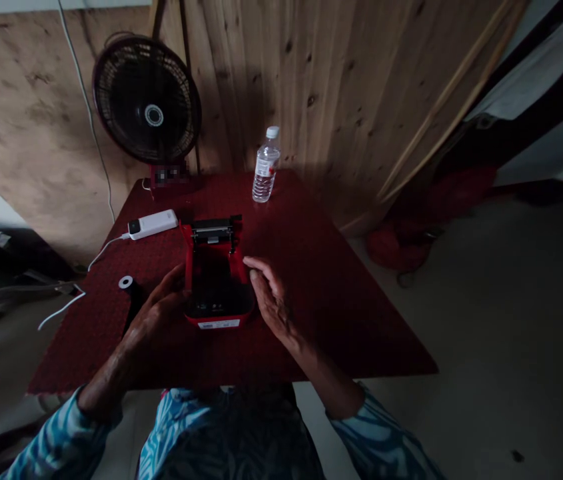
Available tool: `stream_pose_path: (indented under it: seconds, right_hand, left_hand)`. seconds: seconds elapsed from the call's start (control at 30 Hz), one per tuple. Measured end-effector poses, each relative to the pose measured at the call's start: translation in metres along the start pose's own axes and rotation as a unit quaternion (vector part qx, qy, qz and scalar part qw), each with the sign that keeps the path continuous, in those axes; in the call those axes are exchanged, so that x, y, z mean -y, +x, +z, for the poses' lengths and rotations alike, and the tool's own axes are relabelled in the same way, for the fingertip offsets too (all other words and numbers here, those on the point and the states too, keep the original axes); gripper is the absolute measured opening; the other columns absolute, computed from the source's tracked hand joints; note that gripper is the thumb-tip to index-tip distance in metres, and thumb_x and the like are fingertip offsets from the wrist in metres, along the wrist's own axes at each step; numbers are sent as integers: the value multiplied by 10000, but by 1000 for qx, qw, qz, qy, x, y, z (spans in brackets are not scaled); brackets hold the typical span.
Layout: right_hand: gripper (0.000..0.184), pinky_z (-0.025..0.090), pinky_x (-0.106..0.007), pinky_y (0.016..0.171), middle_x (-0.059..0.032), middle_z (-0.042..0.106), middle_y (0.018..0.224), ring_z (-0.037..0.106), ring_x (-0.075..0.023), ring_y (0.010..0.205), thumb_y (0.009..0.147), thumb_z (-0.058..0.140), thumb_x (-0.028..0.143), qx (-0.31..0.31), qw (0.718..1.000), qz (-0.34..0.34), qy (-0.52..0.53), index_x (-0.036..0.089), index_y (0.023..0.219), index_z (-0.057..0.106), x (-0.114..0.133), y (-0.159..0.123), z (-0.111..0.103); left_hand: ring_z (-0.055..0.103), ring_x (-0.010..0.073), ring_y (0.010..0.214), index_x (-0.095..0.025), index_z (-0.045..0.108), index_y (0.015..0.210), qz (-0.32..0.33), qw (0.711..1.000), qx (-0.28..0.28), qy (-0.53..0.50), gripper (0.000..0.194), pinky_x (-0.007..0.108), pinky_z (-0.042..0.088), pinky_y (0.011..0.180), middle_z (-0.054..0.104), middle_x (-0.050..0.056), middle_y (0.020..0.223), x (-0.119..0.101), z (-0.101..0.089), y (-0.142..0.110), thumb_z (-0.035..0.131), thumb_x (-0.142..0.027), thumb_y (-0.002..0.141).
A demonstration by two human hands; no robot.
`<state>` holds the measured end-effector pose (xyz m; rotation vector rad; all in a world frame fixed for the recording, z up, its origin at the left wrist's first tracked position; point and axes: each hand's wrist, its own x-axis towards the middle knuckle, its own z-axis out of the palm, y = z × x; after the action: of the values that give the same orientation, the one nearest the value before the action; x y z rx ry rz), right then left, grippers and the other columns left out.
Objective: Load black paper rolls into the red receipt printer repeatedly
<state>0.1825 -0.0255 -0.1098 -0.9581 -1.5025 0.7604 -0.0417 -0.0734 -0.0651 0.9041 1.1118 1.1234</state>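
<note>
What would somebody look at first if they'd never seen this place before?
Probably the big round fan, at the far left of the dark red table. Next might be the open red-and-black device in the middle, with the left hand and the right hand on either side of it. The clear bottle stands out too, upright near the table's far edge, to the right of the fan.

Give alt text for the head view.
A person's left hand and right hand flank an open red and black device on a red table. A white gadget and dark roll sit to its left; a bottle and fan stand behind.
</note>
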Motion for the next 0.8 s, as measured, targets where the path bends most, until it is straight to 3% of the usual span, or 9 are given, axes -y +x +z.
stream_pose_path:
  seconds: [0.07, 0.13, 0.23, 0.3, 0.4, 0.43, 0.5, 0.6, 0.8]
  right_hand:
    - [256, 538, -368, 1011, -49, 745, 1165, 691, -194, 1122, 1001, 478, 341, 3, 999, -34, 4, 263, 1126, 688, -1, 12, 2]
    - [237, 558, -347, 950, -42, 765, 1078, 715, -178, 1037, 1000, 473, 292, 44, 996, -71, -8, 255, 1080, 694, 1, 28, 5]
    - [214, 553, -308, 899, -59, 777, 1011, 727, -164, 949, 986, 496, 194, 197, 969, -115, -90, 202, 1014, 708, 14, 56, 13]
    - [214, 528, -302, 932, -99, 771, 1075, 718, -176, 1013, 972, 509, 119, 303, 924, -107, -207, 160, 1003, 717, 31, 73, 20]
    - [227, 489, -358, 1000, -140, 748, 1198, 682, -244, 1161, 955, 531, 81, 435, 801, -82, -402, 133, 1062, 724, 57, 88, 31]
    - [238, 480, -381, 1013, -151, 741, 1222, 672, -268, 1189, 951, 533, 76, 462, 765, -78, -442, 125, 1085, 723, 64, 90, 34]
    - [257, 471, -412, 1021, -170, 735, 1236, 665, -298, 1207, 942, 531, 61, 485, 728, -76, -479, 106, 1107, 723, 73, 91, 40]
    - [255, 464, -429, 1026, -187, 732, 1234, 671, -312, 1199, 939, 534, 65, 488, 721, -75, -487, 93, 1105, 725, 74, 92, 48]
    - [258, 407, -455, 1093, -182, 703, 1289, 626, -319, 1263, 922, 560, 80, 496, 709, -78, -496, 100, 1132, 710, 64, 94, 55]
  left_hand:
    - [547, 336, 1359, -249, 519, 1486, 11, 999, -13, 29, 697, 399, 437, 1127, 606, 86, 1469, -1, 0, -2, 724, -324, 824]
    - [535, 333, 1371, -238, 541, 1464, 13, 998, -25, 61, 667, 383, 441, 1122, 609, 89, 1465, -3, 0, -5, 725, -384, 839]
    - [553, 330, 1356, -268, 545, 1458, 2, 993, -42, 107, 677, 349, 504, 1050, 596, 83, 1480, -5, 0, -14, 730, -479, 842]
    - [553, 333, 1357, -313, 547, 1454, 13, 984, -85, 153, 686, 336, 546, 993, 567, 66, 1511, -9, -4, -23, 728, -539, 832]
    - [549, 329, 1363, -344, 570, 1432, 73, 957, -172, 222, 686, 350, 550, 1010, 587, 51, 1493, -20, -15, -40, 736, -575, 808]
    - [556, 326, 1357, -338, 590, 1414, 94, 947, -200, 232, 678, 357, 544, 1027, 620, 51, 1457, -24, -19, -46, 748, -568, 796]
    - [572, 319, 1342, -326, 634, 1365, 115, 931, -253, 235, 644, 377, 527, 1063, 682, 47, 1375, -31, -28, -57, 772, -541, 773]
    - [574, 317, 1341, -319, 680, 1303, 99, 917, -309, 234, 576, 437, 457, 1148, 725, 33, 1304, -31, -44, -68, 775, -506, 767]
    - [578, 332, 1330, -259, 666, 1307, 106, 904, -326, 254, 587, 463, 450, 1147, 713, 73, 1314, -4, -86, -71, 748, -521, 788]
